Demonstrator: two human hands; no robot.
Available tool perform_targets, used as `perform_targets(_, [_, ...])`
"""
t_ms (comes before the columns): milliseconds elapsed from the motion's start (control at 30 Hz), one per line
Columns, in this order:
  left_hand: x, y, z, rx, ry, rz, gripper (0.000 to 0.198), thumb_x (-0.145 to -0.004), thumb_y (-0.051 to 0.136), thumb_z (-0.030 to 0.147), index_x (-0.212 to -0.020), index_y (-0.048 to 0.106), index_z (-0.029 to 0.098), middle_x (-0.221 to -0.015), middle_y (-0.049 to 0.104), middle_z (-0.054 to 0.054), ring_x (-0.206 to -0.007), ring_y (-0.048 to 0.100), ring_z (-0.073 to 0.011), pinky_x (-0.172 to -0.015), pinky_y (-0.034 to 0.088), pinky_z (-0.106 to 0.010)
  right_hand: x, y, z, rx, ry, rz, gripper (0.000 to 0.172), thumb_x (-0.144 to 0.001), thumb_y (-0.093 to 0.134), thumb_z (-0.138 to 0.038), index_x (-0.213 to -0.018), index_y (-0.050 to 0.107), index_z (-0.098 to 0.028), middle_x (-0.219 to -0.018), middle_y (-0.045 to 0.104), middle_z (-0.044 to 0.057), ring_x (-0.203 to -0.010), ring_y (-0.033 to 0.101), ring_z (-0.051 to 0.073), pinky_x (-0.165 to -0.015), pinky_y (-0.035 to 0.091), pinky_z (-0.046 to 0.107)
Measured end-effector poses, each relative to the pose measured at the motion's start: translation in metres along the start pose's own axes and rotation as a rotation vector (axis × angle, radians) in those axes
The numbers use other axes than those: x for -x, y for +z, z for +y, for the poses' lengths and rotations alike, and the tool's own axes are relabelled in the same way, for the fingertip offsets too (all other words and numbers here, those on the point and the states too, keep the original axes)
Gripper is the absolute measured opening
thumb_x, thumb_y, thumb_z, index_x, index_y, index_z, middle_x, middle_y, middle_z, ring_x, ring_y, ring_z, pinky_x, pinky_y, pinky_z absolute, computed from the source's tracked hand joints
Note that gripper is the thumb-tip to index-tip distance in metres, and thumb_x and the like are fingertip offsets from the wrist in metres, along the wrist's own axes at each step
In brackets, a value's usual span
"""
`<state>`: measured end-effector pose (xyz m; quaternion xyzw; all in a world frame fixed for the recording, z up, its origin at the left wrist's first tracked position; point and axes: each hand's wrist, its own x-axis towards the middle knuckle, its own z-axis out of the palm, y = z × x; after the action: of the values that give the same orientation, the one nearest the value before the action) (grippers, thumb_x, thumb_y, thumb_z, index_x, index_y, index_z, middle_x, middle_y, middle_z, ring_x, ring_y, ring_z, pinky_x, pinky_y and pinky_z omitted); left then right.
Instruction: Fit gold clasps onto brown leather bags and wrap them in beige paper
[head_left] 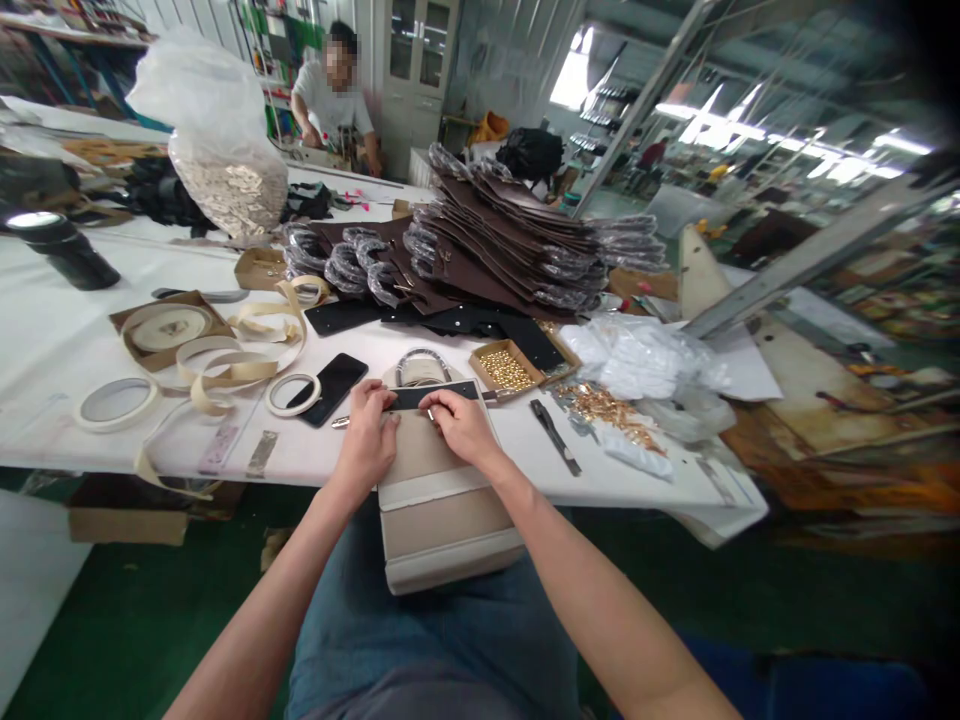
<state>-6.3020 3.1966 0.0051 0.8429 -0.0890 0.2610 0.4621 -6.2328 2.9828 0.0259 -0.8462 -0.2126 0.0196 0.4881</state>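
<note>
One beige bag point(442, 535) is overhanging the front edge of the desk point(60, 350). The left hand point(369, 430) is gripping its upper left side; the right hand point(465, 424) is pinching one small metal piece point(431, 413). Two tape rings point(120, 427) and one phone point(341, 385) are lying leftward.

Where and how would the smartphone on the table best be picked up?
Probably by both long edges at its far end, coming from above and the right: the smartphone lies flat and thin, slanting away, and the smaller tape roll overlaps its near-left end.
</note>
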Motion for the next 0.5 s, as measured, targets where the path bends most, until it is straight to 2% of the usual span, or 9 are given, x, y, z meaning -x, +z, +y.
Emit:
perform_targets(100, [-0.002, -0.006, 0.003, -0.141, -0.063, 0.068, 0.038, -0.1, 0.066, 0.014, -0.137, 0.067, 0.023, -0.155, 0.05, -0.021, -0.149, 0.052, -0.0415, -0.123, 0.05, -0.066, -0.001, 0.002, 0.003, 0.016, 0.002, -0.011, 0.029, -0.101, 0.055, -0.021, -0.106, 0.084, -0.024, -0.098, 0.081, 0.004, -0.09, 0.071, 0.02, -0.081, 0.054, 0.029])
perform_targets(167, [-0.003, -0.011, 0.002, -0.263, -0.116, 0.066, 0.041, -0.096, 0.073, 0.017, -0.137, 0.073, 0.026, -0.157, 0.055, -0.02, -0.148, 0.052, -0.0463, -0.121, 0.045, -0.071, 0.0, 0.002, 0.005, -0.001, 0.005, -0.019, 0.029, -0.101, 0.056, -0.022, -0.105, 0.084, -0.024, -0.097, 0.081, 0.003, -0.085, 0.07, 0.019, -0.077, 0.053, 0.028])
perform_targets(200, [-0.004, -0.013, 0.001, -0.276, -0.143, 0.047, 0.038, -0.096, 0.075, 0.018, -0.133, 0.076, 0.027, -0.154, 0.059, -0.018, -0.144, 0.055, -0.0462, -0.12, 0.046, -0.071, 0.0, 0.002, 0.006, -0.021, 0.016, -0.023, 0.029, -0.1, 0.056, -0.022, -0.105, 0.084, -0.024, -0.095, 0.08, 0.003, -0.082, 0.069, 0.018, -0.075, 0.052, 0.028])
perform_targets(267, [-0.005, -0.016, -0.004, -0.183, -0.181, -0.004, 0.03, -0.096, 0.075, 0.019, -0.125, 0.08, 0.028, -0.142, 0.068, -0.014, -0.132, 0.065, -0.0397, -0.116, 0.051, -0.062, -0.001, 0.001, 0.004, -0.082, 0.067, -0.033, 0.029, -0.1, 0.056, -0.023, -0.106, 0.084, -0.023, -0.089, 0.077, 0.002, -0.073, 0.066, 0.017, -0.069, 0.052, 0.027])
perform_targets(367, [-0.005, -0.018, -0.015, -0.001, -0.221, -0.029, 0.03, -0.097, 0.075, 0.021, -0.125, 0.08, 0.026, -0.129, 0.073, -0.009, -0.11, 0.072, -0.0282, -0.105, 0.058, -0.047, -0.004, -0.002, -0.005, -0.132, 0.127, -0.045, 0.031, -0.099, 0.055, -0.021, -0.109, 0.085, -0.021, -0.083, 0.073, 0.001, -0.068, 0.064, 0.016, -0.065, 0.051, 0.027])
perform_targets(433, [-0.005, -0.02, -0.023, 0.05, -0.231, -0.049, 0.031, -0.097, 0.077, 0.024, -0.128, 0.081, 0.027, -0.128, 0.074, -0.007, -0.104, 0.073, -0.0254, -0.101, 0.06, -0.043, -0.006, -0.002, -0.015, -0.08, 0.042, -0.049, 0.032, -0.1, 0.055, -0.019, -0.11, 0.085, -0.02, -0.093, 0.075, 0.004, -0.076, 0.067, 0.017, -0.072, 0.055, 0.029])
perform_targets(500, [-0.004, -0.022, -0.029, 0.08, -0.209, -0.085, 0.032, -0.099, 0.075, 0.026, -0.13, 0.083, 0.027, -0.129, 0.074, -0.008, -0.112, 0.073, -0.0261, -0.106, 0.059, -0.044, -0.008, 0.0, -0.025, 0.024, -0.122, -0.079, 0.032, -0.104, 0.057, -0.018, -0.12, 0.084, -0.02, -0.113, 0.077, 0.007, -0.087, 0.069, 0.018, -0.083, 0.057, 0.033])
